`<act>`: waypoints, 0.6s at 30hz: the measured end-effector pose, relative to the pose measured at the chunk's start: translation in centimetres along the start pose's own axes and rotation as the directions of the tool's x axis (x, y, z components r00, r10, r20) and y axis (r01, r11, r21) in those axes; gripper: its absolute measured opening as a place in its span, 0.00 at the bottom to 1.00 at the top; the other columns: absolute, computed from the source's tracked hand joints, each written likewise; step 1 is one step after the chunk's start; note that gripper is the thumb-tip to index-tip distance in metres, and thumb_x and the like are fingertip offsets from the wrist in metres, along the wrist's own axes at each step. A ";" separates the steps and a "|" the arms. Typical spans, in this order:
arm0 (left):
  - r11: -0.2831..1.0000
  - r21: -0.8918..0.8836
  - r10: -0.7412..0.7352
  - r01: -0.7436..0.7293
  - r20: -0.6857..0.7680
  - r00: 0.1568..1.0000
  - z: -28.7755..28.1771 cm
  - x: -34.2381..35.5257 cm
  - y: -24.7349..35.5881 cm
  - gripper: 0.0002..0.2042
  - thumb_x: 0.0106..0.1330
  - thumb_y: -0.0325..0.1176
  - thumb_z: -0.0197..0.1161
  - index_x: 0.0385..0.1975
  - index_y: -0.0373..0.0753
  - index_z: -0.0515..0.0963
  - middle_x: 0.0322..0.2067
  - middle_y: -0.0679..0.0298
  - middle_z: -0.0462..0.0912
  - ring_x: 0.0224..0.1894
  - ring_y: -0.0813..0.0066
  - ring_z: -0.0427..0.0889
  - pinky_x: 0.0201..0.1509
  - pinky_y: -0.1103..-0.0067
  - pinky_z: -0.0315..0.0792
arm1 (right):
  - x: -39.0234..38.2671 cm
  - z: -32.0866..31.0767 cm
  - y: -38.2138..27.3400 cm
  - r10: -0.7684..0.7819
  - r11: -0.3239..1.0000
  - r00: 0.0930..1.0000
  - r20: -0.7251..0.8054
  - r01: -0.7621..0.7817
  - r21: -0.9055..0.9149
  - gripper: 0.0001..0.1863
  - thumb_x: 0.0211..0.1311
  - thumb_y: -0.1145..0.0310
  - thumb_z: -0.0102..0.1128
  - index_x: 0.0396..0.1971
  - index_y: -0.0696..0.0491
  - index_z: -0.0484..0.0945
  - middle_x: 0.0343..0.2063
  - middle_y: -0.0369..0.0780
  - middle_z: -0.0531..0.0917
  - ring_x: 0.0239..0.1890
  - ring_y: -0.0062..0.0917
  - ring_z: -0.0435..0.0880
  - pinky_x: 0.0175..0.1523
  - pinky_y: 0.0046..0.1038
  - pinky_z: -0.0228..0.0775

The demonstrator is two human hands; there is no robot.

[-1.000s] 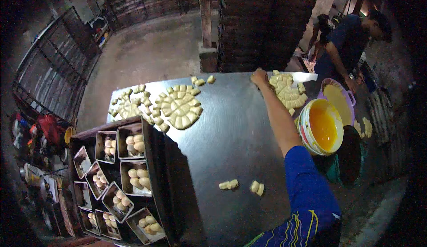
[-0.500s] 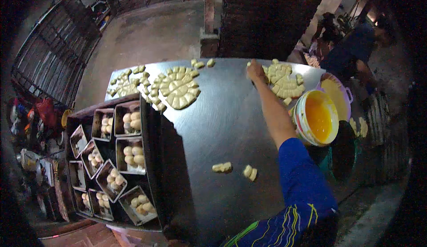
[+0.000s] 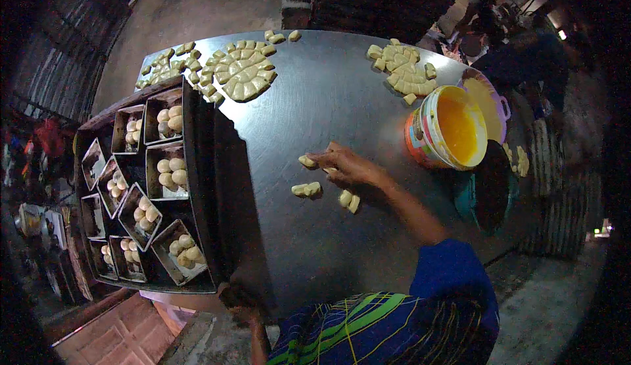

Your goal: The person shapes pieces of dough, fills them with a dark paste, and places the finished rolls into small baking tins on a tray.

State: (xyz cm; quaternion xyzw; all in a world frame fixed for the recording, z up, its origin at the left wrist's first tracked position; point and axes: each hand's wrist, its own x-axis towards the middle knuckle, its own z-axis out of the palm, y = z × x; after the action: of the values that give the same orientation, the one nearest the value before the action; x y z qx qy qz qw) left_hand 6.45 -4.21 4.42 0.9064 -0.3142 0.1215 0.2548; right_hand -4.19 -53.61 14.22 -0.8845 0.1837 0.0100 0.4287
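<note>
My right hand (image 3: 351, 167) is over the middle of the metal table (image 3: 309, 89), its fingers closed around small pieces of pale dough. One dough piece (image 3: 307, 161) shows at the index fingertip, another partly under the fingers. Just nearer to me lie two small groups, a dough pair (image 3: 306, 189) and a second dough pair (image 3: 349, 200). My left hand (image 3: 240, 304) is low and in shadow by the near right corner of a dark tray (image 3: 209, 246); its fingers are too dim to read. In the tray sit several metal tins (image 3: 167, 171), most with round dough balls.
At the far left are a round cluster of cut dough (image 3: 244, 72) and loose dough pieces (image 3: 167, 68). Another dough cluster (image 3: 406, 69) lies far right. A bucket of orange-yellow liquid (image 3: 427, 131) and a purple-rimmed basin (image 3: 504, 106) stand right. A person (image 3: 532, 62) is beyond.
My right hand has come back from the far right dough cluster to the table's middle, now with dough pieces at its fingers. My left hand has come into view. The view has shifted.
</note>
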 end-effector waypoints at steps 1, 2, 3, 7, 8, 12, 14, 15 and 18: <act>1.000 0.007 0.001 -0.001 -0.007 1.000 0.0 -0.4 -0.2 0.12 0.65 0.37 0.56 0.40 0.35 0.77 0.40 0.51 0.78 0.46 0.50 0.74 0.54 0.62 0.69 | 0.1 0.0 0.4 0.032 0.999 0.999 0.013 -0.032 0.014 0.36 0.51 0.77 0.61 0.64 0.50 0.66 0.47 0.47 0.72 0.53 0.39 0.73 0.54 0.34 0.69; 1.000 0.007 0.005 -0.005 -0.021 1.000 0.1 -0.6 -0.5 0.12 0.65 0.37 0.56 0.40 0.35 0.77 0.40 0.50 0.78 0.46 0.50 0.74 0.54 0.62 0.69 | 0.4 -0.2 0.1 0.061 0.998 0.998 0.027 -0.062 0.027 0.38 0.50 0.78 0.60 0.66 0.50 0.63 0.48 0.47 0.73 0.53 0.41 0.73 0.57 0.34 0.68; 1.000 0.016 0.013 -0.012 -0.033 0.999 0.3 -1.0 -1.0 0.12 0.65 0.37 0.56 0.40 0.35 0.77 0.41 0.50 0.78 0.46 0.50 0.74 0.54 0.62 0.69 | 0.5 -0.1 0.1 0.044 0.999 0.999 -0.032 -0.043 0.028 0.39 0.49 0.78 0.60 0.66 0.52 0.62 0.49 0.48 0.73 0.53 0.42 0.74 0.58 0.35 0.67; 1.000 -0.021 -0.023 0.024 0.036 0.999 -1.4 1.8 2.2 0.10 0.66 0.34 0.55 0.36 0.34 0.76 0.36 0.50 0.77 0.42 0.49 0.75 0.51 0.61 0.69 | 0.1 0.7 2.2 -0.030 0.999 0.991 -0.127 0.028 -0.021 0.38 0.47 0.81 0.58 0.64 0.57 0.60 0.52 0.50 0.73 0.54 0.44 0.74 0.62 0.37 0.65; 0.998 -0.026 -0.050 0.051 0.039 0.998 -1.7 1.7 2.5 0.09 0.66 0.34 0.55 0.35 0.34 0.76 0.36 0.50 0.77 0.41 0.49 0.75 0.50 0.61 0.69 | -0.4 0.9 2.5 -0.051 0.998 0.992 -0.111 0.047 -0.038 0.37 0.47 0.82 0.58 0.63 0.58 0.60 0.52 0.50 0.73 0.54 0.44 0.74 0.63 0.38 0.65; 1.000 -0.003 -0.014 0.014 0.020 1.000 -1.8 2.3 3.0 0.10 0.67 0.33 0.53 0.32 0.32 0.75 0.33 0.50 0.76 0.38 0.49 0.74 0.47 0.60 0.68 | -1.8 1.0 2.5 -0.060 0.995 0.989 -0.132 0.049 -0.085 0.32 0.48 0.81 0.60 0.57 0.56 0.64 0.49 0.48 0.74 0.51 0.42 0.76 0.56 0.37 0.70; 0.999 0.027 0.029 -0.029 0.016 0.999 -1.8 2.4 2.7 0.10 0.67 0.33 0.52 0.33 0.32 0.75 0.33 0.51 0.76 0.38 0.50 0.74 0.47 0.60 0.68 | -2.4 0.5 1.6 0.004 0.990 0.985 -0.174 -0.028 -0.135 0.30 0.49 0.79 0.63 0.55 0.55 0.66 0.47 0.47 0.74 0.49 0.39 0.77 0.51 0.37 0.72; 0.999 0.040 0.025 -0.026 0.023 0.999 -1.7 2.1 2.5 0.10 0.68 0.33 0.52 0.33 0.32 0.75 0.34 0.51 0.76 0.39 0.50 0.74 0.48 0.60 0.68 | -2.6 0.2 1.2 0.023 0.994 0.982 -0.189 -0.043 -0.105 0.27 0.50 0.78 0.64 0.53 0.55 0.68 0.46 0.46 0.75 0.48 0.38 0.77 0.50 0.36 0.72; 0.986 -0.116 -0.117 0.120 0.032 0.993 -1.9 2.5 3.7 0.10 0.68 0.34 0.52 0.34 0.32 0.75 0.35 0.52 0.77 0.41 0.52 0.74 0.49 0.62 0.67 | -3.3 -0.2 1.7 0.025 0.994 0.975 -0.223 -0.047 -0.096 0.19 0.52 0.75 0.66 0.46 0.56 0.73 0.42 0.44 0.76 0.44 0.35 0.79 0.45 0.35 0.73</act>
State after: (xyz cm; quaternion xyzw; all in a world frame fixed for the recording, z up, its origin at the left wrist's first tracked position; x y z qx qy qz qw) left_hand 5.93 -6.98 8.36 0.9084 -0.2694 0.0761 0.3107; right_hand -7.87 -53.75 13.63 -0.8971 0.2456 -0.0714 0.3603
